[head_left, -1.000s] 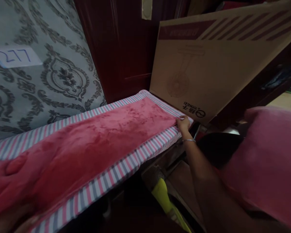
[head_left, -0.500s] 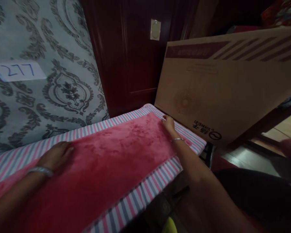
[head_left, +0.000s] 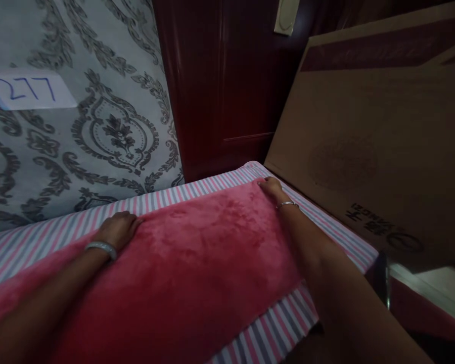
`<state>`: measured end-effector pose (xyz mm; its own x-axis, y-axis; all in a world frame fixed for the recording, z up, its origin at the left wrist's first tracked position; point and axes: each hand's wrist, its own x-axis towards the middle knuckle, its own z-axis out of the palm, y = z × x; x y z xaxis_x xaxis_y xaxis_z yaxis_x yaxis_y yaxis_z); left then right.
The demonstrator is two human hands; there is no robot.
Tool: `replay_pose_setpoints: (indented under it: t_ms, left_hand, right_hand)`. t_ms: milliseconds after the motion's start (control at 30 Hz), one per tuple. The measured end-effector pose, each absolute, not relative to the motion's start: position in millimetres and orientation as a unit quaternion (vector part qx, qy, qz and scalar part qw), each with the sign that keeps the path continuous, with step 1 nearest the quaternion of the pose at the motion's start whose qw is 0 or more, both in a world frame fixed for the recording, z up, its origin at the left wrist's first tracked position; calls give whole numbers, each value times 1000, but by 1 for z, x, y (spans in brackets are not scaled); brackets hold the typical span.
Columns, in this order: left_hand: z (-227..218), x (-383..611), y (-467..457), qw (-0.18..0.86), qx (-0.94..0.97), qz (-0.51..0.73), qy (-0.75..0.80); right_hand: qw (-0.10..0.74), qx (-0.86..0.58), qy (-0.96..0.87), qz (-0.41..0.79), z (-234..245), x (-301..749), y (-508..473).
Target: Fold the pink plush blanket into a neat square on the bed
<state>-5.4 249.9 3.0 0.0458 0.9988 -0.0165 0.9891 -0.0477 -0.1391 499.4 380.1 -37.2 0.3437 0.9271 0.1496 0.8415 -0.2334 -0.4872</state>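
Observation:
A red plush cloth lies spread over a pink, grey and white striped cover on a long flat surface. At the plush cloth's far right corner, my right hand is closed with its fingertips pinching the edge. My left hand is further left along the same far edge, its fingers curled on the border of the plush cloth. Both wrists wear a silver-coloured bangle. Part of the cloth's near side and left end lies under my left forearm or out of view.
A patterned grey wall with a paper marked 277 rises behind the surface. Next to it stands a dark red panel with a pale plate. A large cardboard box leans close by the right end.
My left hand has moved from the top of the plush cloth to its far edge. My right hand has shifted to the far corner, and the cloth's edge there is drawn further out.

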Motion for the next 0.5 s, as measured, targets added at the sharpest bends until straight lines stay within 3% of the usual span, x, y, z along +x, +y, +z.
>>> replay_pose_setpoints:
  t_ms: [300,500]
  left_hand:
    - [40,27,265,92,-669,18,-737]
    - [27,41,306,43,-680,88,-727]
  right_hand:
    - [340,-791,-509,0,-3,528,383]
    - [306,-793,-526,29,-8,524,407]
